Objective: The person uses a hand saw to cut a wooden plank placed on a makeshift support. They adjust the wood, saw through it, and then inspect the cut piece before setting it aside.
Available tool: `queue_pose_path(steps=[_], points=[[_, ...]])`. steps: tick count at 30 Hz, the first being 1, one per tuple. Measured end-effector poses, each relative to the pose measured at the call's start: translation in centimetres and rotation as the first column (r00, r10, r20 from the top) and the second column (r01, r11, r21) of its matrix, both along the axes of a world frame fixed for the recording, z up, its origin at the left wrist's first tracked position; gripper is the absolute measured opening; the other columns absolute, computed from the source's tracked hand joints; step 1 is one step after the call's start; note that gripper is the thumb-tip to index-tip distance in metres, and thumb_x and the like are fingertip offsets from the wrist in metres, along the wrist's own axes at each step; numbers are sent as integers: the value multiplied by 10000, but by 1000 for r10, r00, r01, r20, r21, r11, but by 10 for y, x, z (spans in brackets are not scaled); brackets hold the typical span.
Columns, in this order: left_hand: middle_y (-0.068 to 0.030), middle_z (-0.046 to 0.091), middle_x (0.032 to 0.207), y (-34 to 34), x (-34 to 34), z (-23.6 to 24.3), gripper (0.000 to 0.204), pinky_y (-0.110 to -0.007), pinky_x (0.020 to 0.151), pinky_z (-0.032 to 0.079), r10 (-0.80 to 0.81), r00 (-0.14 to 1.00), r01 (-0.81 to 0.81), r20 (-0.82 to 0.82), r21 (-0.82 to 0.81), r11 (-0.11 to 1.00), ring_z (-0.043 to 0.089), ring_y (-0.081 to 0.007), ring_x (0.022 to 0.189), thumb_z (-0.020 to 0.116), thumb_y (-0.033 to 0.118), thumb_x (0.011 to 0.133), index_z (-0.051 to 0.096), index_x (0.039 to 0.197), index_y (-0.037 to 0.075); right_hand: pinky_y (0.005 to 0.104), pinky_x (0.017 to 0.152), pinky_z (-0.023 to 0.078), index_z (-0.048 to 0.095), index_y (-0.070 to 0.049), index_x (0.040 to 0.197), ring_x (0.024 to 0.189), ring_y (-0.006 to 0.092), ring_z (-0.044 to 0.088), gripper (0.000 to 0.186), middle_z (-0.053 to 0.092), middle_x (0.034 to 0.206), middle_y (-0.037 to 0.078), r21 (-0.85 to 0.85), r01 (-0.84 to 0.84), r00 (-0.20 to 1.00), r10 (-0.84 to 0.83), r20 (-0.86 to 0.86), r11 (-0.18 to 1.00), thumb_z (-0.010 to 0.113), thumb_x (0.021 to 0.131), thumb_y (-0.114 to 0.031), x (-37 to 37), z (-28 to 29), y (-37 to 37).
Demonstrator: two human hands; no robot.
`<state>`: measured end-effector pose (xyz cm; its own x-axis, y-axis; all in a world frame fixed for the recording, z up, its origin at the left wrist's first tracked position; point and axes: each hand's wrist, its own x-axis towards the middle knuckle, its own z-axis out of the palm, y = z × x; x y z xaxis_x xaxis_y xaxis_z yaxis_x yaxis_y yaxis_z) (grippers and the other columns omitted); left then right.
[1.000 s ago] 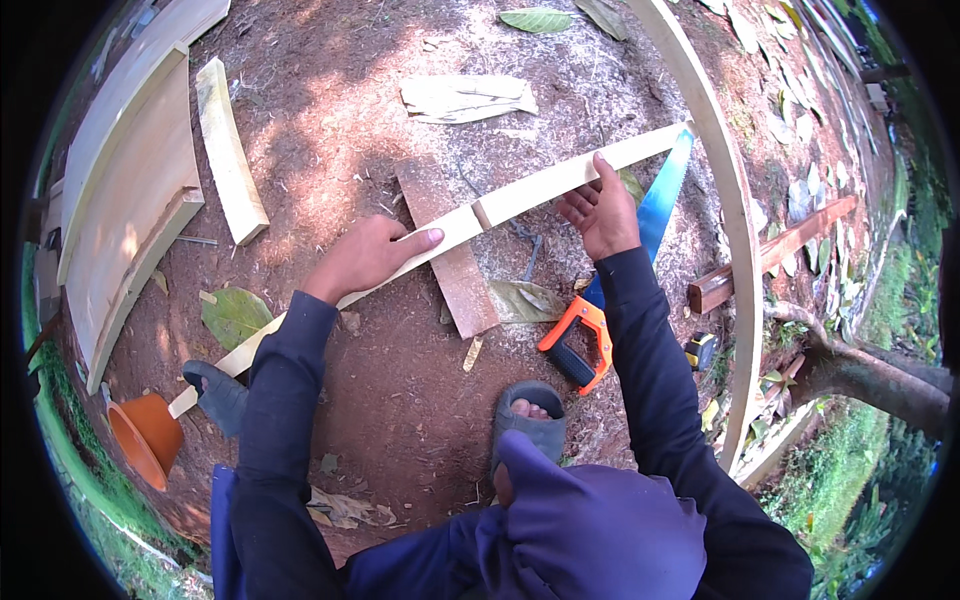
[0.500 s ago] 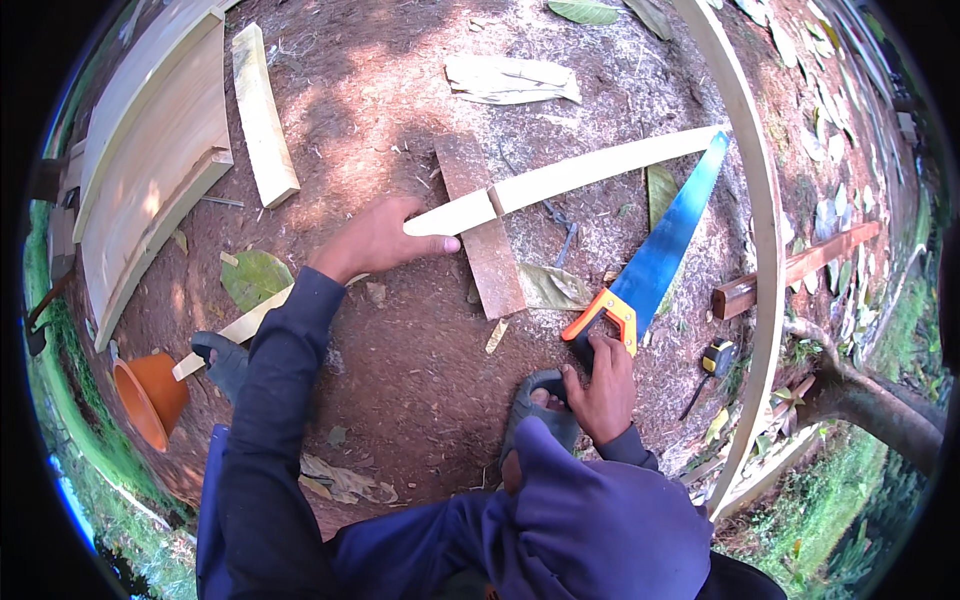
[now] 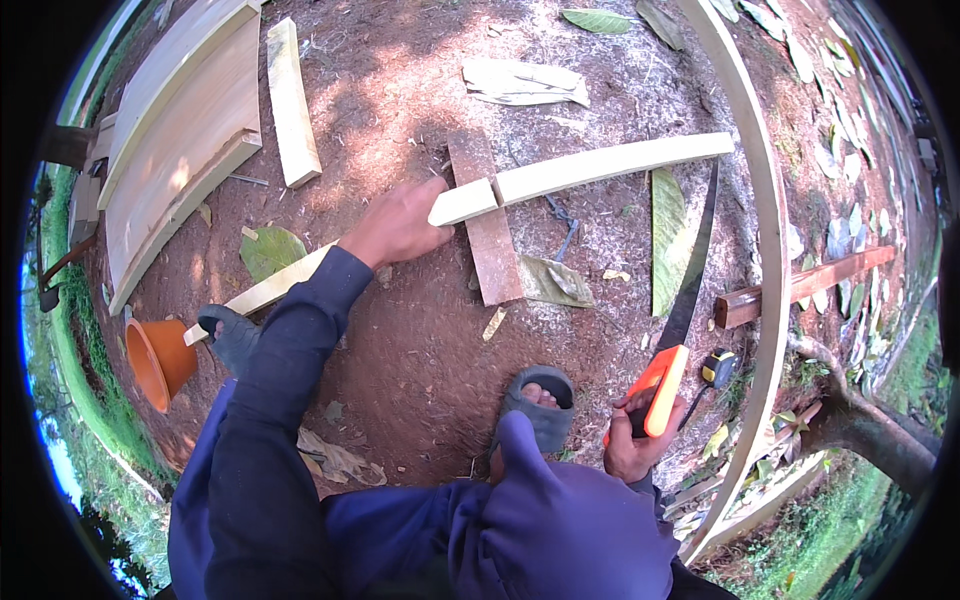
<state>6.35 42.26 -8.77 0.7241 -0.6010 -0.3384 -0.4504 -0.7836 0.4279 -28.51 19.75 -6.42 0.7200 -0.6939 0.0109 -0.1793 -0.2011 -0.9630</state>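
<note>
My left hand (image 3: pixel 400 226) is closed around a long, pale wooden strip (image 3: pixel 465 204) and presses it down near the brown board (image 3: pixel 484 245) that lies crosswise beneath it. At a dark gap over that board, the strip meets a second pale length (image 3: pixel 610 165), which stretches off to the right. In my right hand (image 3: pixel 637 436) is a handsaw (image 3: pixel 661 390), gripped by its orange handle. Its dark blade points away from me, tilted nearly edge-on and apart from the wood.
A yellow-and-black tape measure (image 3: pixel 717 367) lies right of the saw. A long curved-looking plank (image 3: pixel 765 230) crosses the right side, with a reddish-brown bar (image 3: pixel 800 285) beyond it. At left are an orange pot (image 3: pixel 160 362), a wooden panel (image 3: pixel 185 165) and a loose pale offcut (image 3: pixel 292 105).
My right hand has drawn the saw nearer and to the right, turning its blade from broadside to nearly edge-on. My left hand keeps hold of the strip; the view has shifted slightly.
</note>
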Motion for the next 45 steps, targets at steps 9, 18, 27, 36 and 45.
queue_pose_path(steps=[9,18,27,36,45], points=[[-235,704,1073,-7,1,7,499,-496,907,529,48,997,-45,-53,54,998,682,-422,1042,780,302,816,625,1214,43,375,672,516,673,12,1084,704,274,641,184,661,837,111,-117,-312,950,305,-75,943,723,935,-83,25,31,-8],[-259,712,1038,-27,-9,6,546,-523,873,542,131,990,-134,43,89,987,692,-436,1004,786,385,774,646,1170,35,331,705,592,533,20,1377,765,225,752,524,743,885,110,9,-411,908,411,-84,911,731,895,-31,66,6,38],[-265,721,931,-21,-7,-5,617,-549,854,563,45,994,-53,103,74,996,724,-426,923,625,573,907,623,1158,9,384,890,576,481,63,1490,1022,332,752,621,707,1227,266,120,-495,839,509,-189,861,671,925,-109,60,5,28],[-181,596,592,-22,-8,-25,583,-535,572,538,79,973,-75,216,-27,997,621,-374,528,355,429,1119,653,775,65,316,724,571,567,103,1403,778,219,752,462,756,1019,220,-13,-429,901,427,-77,903,598,985,-91,64,-2,30],[-171,558,542,-21,-4,-22,557,-491,509,524,58,954,-41,294,-62,997,596,-366,486,393,379,1120,626,727,59,302,671,565,626,88,1359,704,159,723,414,763,903,178,-28,-369,928,367,-71,929,546,979,-56,71,-15,36]])
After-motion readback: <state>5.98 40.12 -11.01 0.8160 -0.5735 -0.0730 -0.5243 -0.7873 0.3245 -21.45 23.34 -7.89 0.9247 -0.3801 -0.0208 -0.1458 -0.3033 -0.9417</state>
